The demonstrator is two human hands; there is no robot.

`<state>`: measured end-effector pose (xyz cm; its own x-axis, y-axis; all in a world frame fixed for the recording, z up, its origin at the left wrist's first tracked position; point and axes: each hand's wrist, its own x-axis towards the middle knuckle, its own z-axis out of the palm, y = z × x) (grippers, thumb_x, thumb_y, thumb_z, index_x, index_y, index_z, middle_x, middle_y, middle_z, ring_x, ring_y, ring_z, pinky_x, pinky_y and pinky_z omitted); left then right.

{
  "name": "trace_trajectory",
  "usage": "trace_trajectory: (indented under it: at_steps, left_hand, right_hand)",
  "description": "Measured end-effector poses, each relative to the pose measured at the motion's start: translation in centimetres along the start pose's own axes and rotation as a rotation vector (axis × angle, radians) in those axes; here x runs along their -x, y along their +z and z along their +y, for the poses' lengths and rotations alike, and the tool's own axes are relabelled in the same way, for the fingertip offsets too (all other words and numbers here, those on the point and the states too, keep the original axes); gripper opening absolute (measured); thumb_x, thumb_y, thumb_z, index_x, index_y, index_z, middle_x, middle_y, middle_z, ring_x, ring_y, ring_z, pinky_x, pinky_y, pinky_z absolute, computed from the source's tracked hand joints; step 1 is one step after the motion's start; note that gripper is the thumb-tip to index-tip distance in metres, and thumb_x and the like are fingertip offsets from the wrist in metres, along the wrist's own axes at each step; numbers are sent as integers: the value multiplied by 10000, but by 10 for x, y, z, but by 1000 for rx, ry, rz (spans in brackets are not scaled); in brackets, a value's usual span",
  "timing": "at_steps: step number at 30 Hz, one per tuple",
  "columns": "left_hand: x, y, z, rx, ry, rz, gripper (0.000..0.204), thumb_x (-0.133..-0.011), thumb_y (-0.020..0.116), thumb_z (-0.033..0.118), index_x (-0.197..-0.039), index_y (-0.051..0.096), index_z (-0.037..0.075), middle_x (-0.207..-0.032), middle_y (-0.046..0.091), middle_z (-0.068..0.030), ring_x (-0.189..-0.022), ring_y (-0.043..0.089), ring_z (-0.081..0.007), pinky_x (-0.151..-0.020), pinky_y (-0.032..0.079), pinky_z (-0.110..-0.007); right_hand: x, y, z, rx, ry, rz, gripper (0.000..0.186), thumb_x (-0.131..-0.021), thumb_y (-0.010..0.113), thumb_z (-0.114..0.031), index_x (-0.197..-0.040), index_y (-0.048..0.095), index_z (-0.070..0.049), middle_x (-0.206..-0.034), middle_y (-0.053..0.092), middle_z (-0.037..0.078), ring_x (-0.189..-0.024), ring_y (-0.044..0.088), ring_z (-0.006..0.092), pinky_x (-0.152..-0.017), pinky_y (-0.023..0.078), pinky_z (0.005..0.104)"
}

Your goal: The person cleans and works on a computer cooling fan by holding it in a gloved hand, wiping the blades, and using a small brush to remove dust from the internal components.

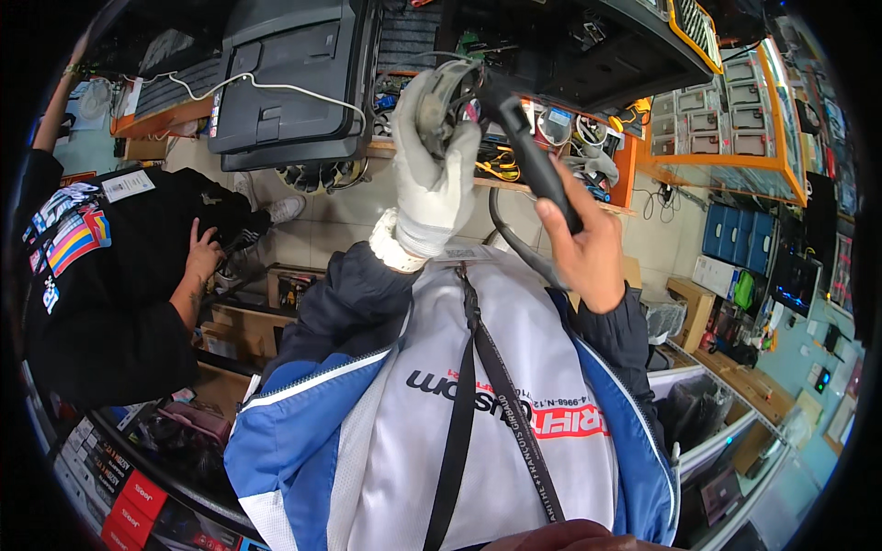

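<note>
My left hand (430, 179), in a whitish glove, is raised in front of my chest, its fingers closed around a round, greyish part (443, 103) with a dark inside. The part's exact kind is not clear. My right hand (588, 241) is bare and wraps around the handle of a black handheld tool (531, 151). The tool tilts up and to the left, its head close beside the round part; I cannot tell whether they touch. A thick dark hose or cable (519, 241) hangs below, between my two forearms.
Beyond my hands, an orange-edged shelf (627, 174) holds cables and small parts. A black case (292, 78) with a white cable stands at the far left. Another person in black (119, 285) is close on my left. Drawer boxes (707, 119) stand at the right.
</note>
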<state>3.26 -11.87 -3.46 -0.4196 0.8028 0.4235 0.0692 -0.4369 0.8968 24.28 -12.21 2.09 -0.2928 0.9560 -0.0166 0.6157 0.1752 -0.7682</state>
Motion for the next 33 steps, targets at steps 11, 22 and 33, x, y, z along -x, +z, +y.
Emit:
trace_trajectory:
  at_steps: [11, 22, 33]
  left_hand:
    - [-15, -5, 5, -15, 61, -144, 659, -1043, 646, 28, -1629, 353, -41, -1560, 563, -232, -1428, 588, -284, -1201, 462, -396]
    - [-20, -2, 5, 85, 38, -133, 637, -1053, 649, 26, -1616, 361, -49, -1562, 579, -239, -1426, 596, -289, -1220, 447, -414]
    - [-21, -1, 8, 58, -24, -103, 646, -1052, 639, 37, -1620, 342, -41, -1569, 570, -259, -1453, 581, -307, -1222, 447, -414]
  right_hand:
    - [-9, -25, 11, 20, -61, -46, 526, -1024, 782, -215, -1502, 665, -28, -1208, 795, 263, -1066, 825, 347, -911, 611, 376]
    - [-14, -27, 15, 50, -107, 11, 529, -1023, 782, -210, -1505, 662, -29, -1239, 787, 272, -1103, 817, 323, -944, 599, 363]
    - [-20, -28, 13, -48, -270, -125, 527, -1021, 786, -199, -1499, 664, -13, -1302, 780, 249, -1143, 807, 314, -965, 602, 370]
